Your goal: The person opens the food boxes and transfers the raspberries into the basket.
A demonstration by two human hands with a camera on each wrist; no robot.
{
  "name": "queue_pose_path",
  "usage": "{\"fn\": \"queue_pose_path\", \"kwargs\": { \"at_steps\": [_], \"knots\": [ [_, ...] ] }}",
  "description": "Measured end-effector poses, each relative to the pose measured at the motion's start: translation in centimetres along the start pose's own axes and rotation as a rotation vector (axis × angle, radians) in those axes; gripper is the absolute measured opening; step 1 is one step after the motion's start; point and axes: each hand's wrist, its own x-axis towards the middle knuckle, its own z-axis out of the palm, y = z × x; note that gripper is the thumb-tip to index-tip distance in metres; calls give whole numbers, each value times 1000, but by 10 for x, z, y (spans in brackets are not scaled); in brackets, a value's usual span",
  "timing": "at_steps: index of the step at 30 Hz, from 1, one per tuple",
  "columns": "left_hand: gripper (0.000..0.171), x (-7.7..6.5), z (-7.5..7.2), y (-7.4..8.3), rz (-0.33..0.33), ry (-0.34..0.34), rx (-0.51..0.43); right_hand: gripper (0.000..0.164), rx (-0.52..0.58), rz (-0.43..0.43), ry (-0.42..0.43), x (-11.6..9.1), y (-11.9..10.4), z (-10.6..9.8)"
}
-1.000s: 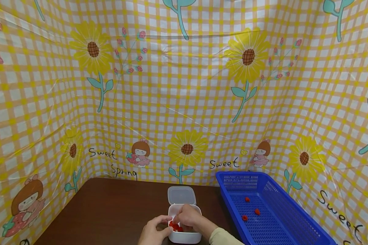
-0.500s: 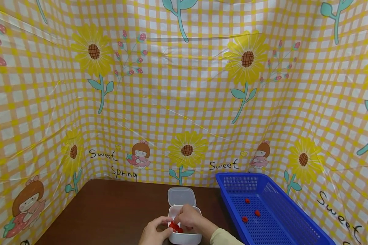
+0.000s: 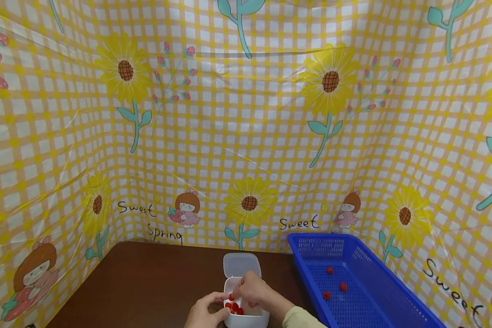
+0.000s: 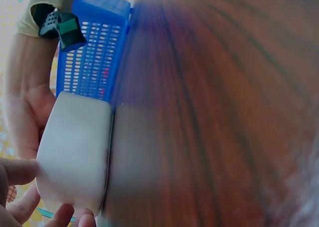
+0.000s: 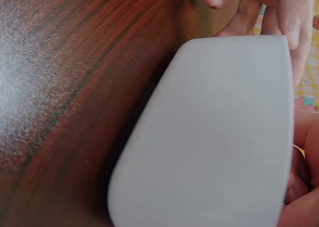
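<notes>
Dark brown and wood-grained, the table (image 3: 156, 282) is seen within a fabric enclosure. Nearest the camera, a white box (image 3: 246, 321) is held at its left side by the left hand (image 3: 205, 310), its thumb set at the near corner and its bent fingers against the wall and rim. Several small red pieces (image 3: 234, 309) are gathered inside, toward the box's left. The box's interior is entered from the right by the right hand (image 3: 254, 291), its fingers curled; whether anything is gripped by them cannot be told. Beyond, a translucent lid (image 3: 242, 265) is laid open at the box's far edge. To the right, a blue basket (image 3: 365, 312) is placed, with three red pieces spread on its perforated floor. Farthest off, the scene is enclosed by checked cloth (image 3: 229, 132), printed with yellow sunflowers and the words "Sweet" and "Spring."
</notes>
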Motion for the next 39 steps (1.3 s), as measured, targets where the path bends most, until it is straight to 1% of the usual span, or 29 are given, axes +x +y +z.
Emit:
{"fn": "queue_pose_path", "kwargs": {
  "at_steps": [2,4,8,9,11,15,18,20,26,30,34,36,39],
  "knots": [
    [31,-2,-1,-1,-3,-20,-18,17,4,13,-21,-3,-3,-1],
    [31,-4,-1,-2,1,-28,-6,16,22,12,-41,-5,-7,-3],
    [30,-2,-2,1,-5,-11,31,29,14,-9,-41,-7,-14,-13],
    [30,-2,-2,2,-10,-4,43,30,20,-7,-44,-7,-16,-16],
    [29,1,-2,3,-20,11,55,28,17,-2,-47,-5,-20,-22],
    [29,4,-4,5,-31,31,95,12,33,5,-46,-3,-26,-34],
    [29,4,-4,6,-31,37,112,11,51,-2,-34,-3,-28,-41],
    [29,3,-4,5,-36,33,109,11,80,4,-39,-3,-29,-45],
    [28,0,-1,4,-60,13,54,14,170,-1,-63,-4,-27,-57],
    [28,0,0,6,-54,27,70,13,188,-16,-44,-3,-29,-69],
    [28,0,-1,9,-67,32,83,14,197,-32,-22,-3,-30,-81],
    [28,-1,-1,9,-73,26,71,16,204,-46,-15,-3,-29,-87],
    [27,-1,-1,7,-65,15,50,15,220,-57,7,-2,-27,-96]
  ]
}}
